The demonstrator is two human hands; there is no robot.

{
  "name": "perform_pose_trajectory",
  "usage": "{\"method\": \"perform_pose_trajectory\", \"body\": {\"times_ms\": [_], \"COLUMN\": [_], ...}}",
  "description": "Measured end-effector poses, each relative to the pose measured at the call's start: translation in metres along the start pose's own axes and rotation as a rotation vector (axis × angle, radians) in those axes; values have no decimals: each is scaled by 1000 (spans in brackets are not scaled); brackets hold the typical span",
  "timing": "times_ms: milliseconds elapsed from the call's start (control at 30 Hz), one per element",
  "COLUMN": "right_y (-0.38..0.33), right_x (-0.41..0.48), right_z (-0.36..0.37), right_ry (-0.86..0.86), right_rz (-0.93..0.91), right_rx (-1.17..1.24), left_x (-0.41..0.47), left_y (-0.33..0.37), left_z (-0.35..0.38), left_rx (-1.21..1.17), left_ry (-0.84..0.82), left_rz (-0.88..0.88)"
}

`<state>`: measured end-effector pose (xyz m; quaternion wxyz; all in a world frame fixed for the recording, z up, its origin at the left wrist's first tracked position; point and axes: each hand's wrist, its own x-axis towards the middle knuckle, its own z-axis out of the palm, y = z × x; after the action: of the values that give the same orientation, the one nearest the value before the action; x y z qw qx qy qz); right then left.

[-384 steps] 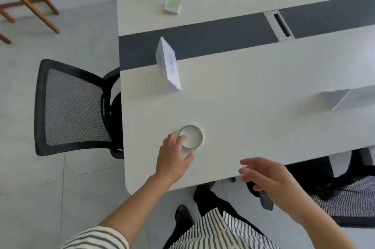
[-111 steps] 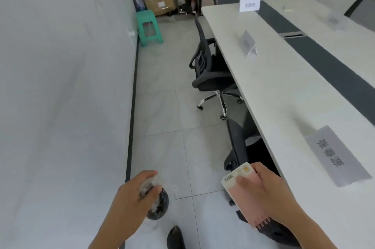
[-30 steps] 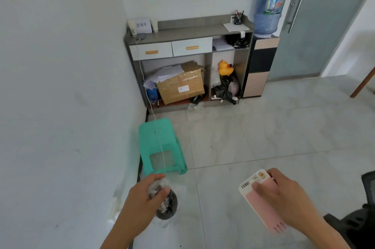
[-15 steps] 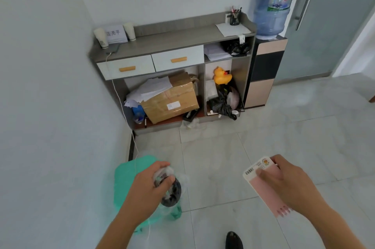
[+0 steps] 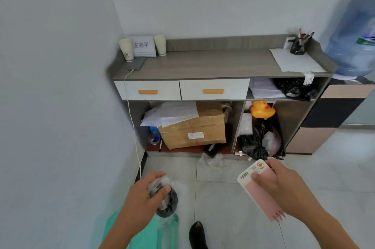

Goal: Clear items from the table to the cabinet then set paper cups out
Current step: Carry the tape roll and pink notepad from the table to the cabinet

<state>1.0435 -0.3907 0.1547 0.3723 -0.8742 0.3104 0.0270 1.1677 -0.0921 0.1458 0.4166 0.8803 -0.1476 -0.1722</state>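
both hands loaded, facing the cabinet (image 5: pixel 292 119). left hand (image 5: pixel 142 194) is low, short of the cabinet's left end, fingers (image 5: pixel 162 190) clamped on a crumpled clear bag (image 5: pixel 167 202) with something dark and round inside; can't make out what. right hand (image 5: pixel 284 185) is out before the cabinet's right half, fingers curled round a flat pink-and-white packet (image 5: pixel 257 190), thumb across its face, barcode end toward the cabinet. on the cabinet's counter (image 5: pixel 213 64), far left corner: a logo paper cup (image 5: pixel 126 49), a name card (image 5: pixel 143 45) and a ribbed cup stack (image 5: pixel 160 44), side by side. cardboard box (image 5: pixel 194 129) sits in the cabinet's lower left bay, rubber duck (image 5: pixel 261 109) in the lower right. water bottle (image 5: pixel 353 35) is just right of the cabinet, green stool (image 5: pixel 129 234) under the left forearm.
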Motion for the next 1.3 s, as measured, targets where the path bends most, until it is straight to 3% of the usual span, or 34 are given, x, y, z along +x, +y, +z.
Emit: {"method": "perform_pose_trajectory", "body": {"times_ms": [400,667,900,1100,1300], "right_y": [-84,-115,-191,-266,-322], "right_x": [238,416,582,698,810], "right_z": [-46,-69,-71,-34,28], "right_ry": [70,9,-130,-176,-113], "right_rz": [75,24,-104,-116,121], "right_rx": [54,40,65,352,565], "left_x": [295,450,553,603,674], "left_y": [91,103,123,97,78], "left_z": [-35,-40,-63,-88,-114], "left_rx": [81,70,100,-12,-135], "left_ry": [-118,-33,43,89,29], "left_rz": [167,109,23,-86,-153]}}
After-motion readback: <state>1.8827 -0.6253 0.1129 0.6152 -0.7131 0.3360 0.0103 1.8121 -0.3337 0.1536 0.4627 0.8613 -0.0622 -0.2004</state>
